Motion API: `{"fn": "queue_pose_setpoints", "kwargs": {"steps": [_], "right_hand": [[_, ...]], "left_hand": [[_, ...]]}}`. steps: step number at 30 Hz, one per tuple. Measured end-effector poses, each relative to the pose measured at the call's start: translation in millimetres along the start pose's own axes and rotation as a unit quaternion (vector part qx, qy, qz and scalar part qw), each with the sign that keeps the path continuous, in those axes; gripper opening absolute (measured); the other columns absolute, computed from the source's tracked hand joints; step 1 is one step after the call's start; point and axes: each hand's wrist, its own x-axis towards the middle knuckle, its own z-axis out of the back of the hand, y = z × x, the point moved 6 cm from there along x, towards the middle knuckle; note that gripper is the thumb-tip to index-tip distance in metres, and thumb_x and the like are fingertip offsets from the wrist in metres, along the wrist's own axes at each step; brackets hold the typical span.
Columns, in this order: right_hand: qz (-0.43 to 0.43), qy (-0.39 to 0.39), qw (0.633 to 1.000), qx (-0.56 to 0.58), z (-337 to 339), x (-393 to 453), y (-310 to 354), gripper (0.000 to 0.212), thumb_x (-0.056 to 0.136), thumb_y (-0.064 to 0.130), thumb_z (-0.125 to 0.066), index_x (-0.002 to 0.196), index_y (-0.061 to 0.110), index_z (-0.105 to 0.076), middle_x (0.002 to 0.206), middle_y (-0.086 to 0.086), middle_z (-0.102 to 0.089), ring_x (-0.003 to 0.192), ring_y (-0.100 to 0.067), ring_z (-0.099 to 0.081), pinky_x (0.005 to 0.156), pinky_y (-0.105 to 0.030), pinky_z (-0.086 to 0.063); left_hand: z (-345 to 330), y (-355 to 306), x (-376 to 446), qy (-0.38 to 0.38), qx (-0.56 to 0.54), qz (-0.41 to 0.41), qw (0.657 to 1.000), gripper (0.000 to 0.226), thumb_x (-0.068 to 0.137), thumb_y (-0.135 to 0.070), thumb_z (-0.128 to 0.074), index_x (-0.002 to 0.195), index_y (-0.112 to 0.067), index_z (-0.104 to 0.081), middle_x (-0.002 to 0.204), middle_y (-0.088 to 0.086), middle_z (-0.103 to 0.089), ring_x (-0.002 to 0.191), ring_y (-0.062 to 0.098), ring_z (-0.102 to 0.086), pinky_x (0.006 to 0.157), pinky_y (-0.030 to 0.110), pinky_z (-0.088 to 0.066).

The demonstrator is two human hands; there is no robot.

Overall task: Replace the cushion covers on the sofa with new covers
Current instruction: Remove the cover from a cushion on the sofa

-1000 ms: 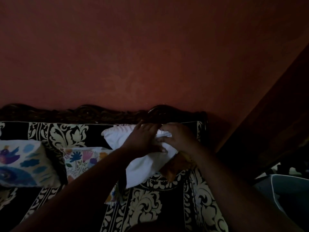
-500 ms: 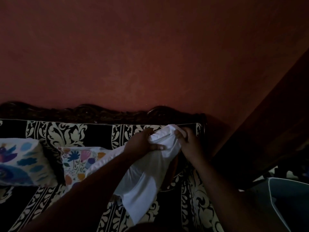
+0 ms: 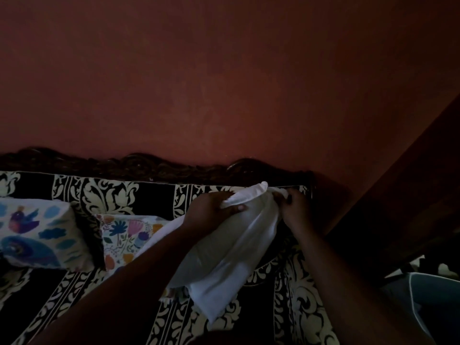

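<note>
Lifted since a second ago: white cushion (image 3: 231, 260) now hangs up off the sofa (image 3: 107, 197) seat, top edge raised near the backrest rim. Left hand (image 3: 211, 210) pinches bunched fabric at top; right hand (image 3: 293, 207) clamps the far corner. Likely stripping or fitting a cover. Two floral cushions (image 3: 124, 235) sit left, apparently done.

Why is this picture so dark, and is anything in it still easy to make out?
Head view: the room is dimly lit, so both arms are near-silhouettes and the wall reads as murky red. The white cushion held by the left hand and right hand stands out brightest; the two floral cushions keep their colours. Straight edges bow slightly, from the wide-angle lens.
</note>
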Motion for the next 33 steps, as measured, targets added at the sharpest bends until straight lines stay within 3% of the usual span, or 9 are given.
{"fn": "queue_pose_setpoints", "kwargs": {"steps": [5,9,15,20,21,25,28,31,33], "right_hand": [[-0.037,-0.007,0.997,-0.071,5,14,-26,0.028,0.098,0.047,-0.057,0.096,0.021,-0.065,0.09,-0.001,-0.066,0.082,-0.02,-0.06,0.08,-0.034,-0.049],[-0.083,0.051,0.99,-0.102,-6,30,-51,0.024,0.096,0.045,-0.048,0.085,0.029,-0.062,0.098,-0.003,-0.07,0.089,-0.023,-0.066,0.083,-0.037,-0.052],[-0.002,-0.116,0.993,-0.021,1,-15,35,0.055,0.09,0.053,-0.066,0.127,0.013,-0.058,0.122,-0.006,-0.06,0.112,-0.024,-0.058,0.093,-0.038,-0.046],[-0.089,0.076,0.972,0.203,-49,-57,70,0.094,0.065,0.09,-0.051,0.134,0.026,-0.052,0.118,0.005,-0.066,0.106,-0.016,-0.065,0.091,-0.038,-0.054],[-0.077,0.069,0.969,0.222,-53,-58,70,0.091,0.066,0.084,-0.058,0.137,0.028,-0.05,0.121,0.006,-0.066,0.109,-0.014,-0.065,0.094,-0.037,-0.054],[-0.094,-0.037,0.953,0.284,-39,-48,55,0.021,0.093,0.029,-0.068,0.113,0.035,-0.068,0.114,0.003,-0.073,0.101,-0.015,-0.07,0.096,-0.044,-0.056],[-0.074,-0.038,0.947,0.309,-32,-39,45,0.021,0.096,0.018,-0.066,0.104,0.037,-0.071,0.114,0.003,-0.074,0.104,-0.014,-0.07,0.102,-0.044,-0.053],[-0.023,-0.004,0.95,0.312,-28,-37,42,0.02,0.097,0.014,-0.067,0.103,0.033,-0.073,0.107,0.011,-0.075,0.107,-0.008,-0.069,0.104,-0.037,-0.05],[-0.021,0.003,0.946,0.324,-20,-35,37,0.018,0.095,0.013,-0.069,0.102,0.028,-0.073,0.103,0.012,-0.076,0.104,-0.005,-0.07,0.102,-0.035,-0.05]], "left_hand": [[19,-4,-15,-0.032,-0.152,-0.017,0.988,0.011,0.083,-0.056,-0.076,0.076,-0.05,-0.069,0.075,-0.029,-0.068,0.074,-0.012,-0.064,0.068,0.014,-0.046],[26,5,-19,-0.072,-0.224,0.013,0.972,0.027,0.081,-0.06,-0.069,0.081,-0.034,-0.073,0.078,-0.016,-0.073,0.075,0.0,-0.068,0.069,0.026,-0.053],[11,17,-11,-0.093,-0.145,0.073,0.982,0.031,0.089,-0.062,-0.064,0.09,-0.032,-0.07,0.082,-0.019,-0.07,0.085,0.003,-0.069,0.07,0.024,-0.049],[-18,-15,-24,-0.138,-0.024,-0.021,0.99,0.027,0.098,-0.047,-0.061,0.116,-0.031,-0.073,0.103,-0.02,-0.07,0.09,-0.005,-0.06,0.073,0.018,-0.042],[-27,-24,-28,-0.132,-0.005,-0.043,0.99,0.027,0.099,-0.044,-0.057,0.115,-0.03,-0.073,0.102,-0.014,-0.073,0.088,-0.002,-0.063,0.072,0.021,-0.044],[-51,-35,-26,-0.073,0.021,-0.081,0.994,0.052,0.096,-0.051,-0.055,0.143,-0.031,-0.057,0.11,-0.002,-0.074,0.095,0.015,-0.068,0.077,0.024,-0.045],[-44,-24,-20,-0.033,0.029,-0.075,0.996,0.066,0.091,-0.07,-0.046,0.147,-0.035,-0.05,0.108,-0.003,-0.074,0.095,0.014,-0.069,0.075,0.023,-0.047],[-14,19,-14,-0.124,-0.032,0.017,0.992,0.064,0.091,-0.077,-0.04,0.136,-0.036,-0.057,0.092,-0.009,-0.069,0.082,0.009,-0.066,0.071,0.029,-0.055],[9,63,-3,-0.199,-0.046,0.105,0.973,0.069,0.088,-0.079,-0.044,0.132,-0.028,-0.056,0.105,-0.001,-0.066,0.098,0.017,-0.064,0.082,0.037,-0.054]]}}
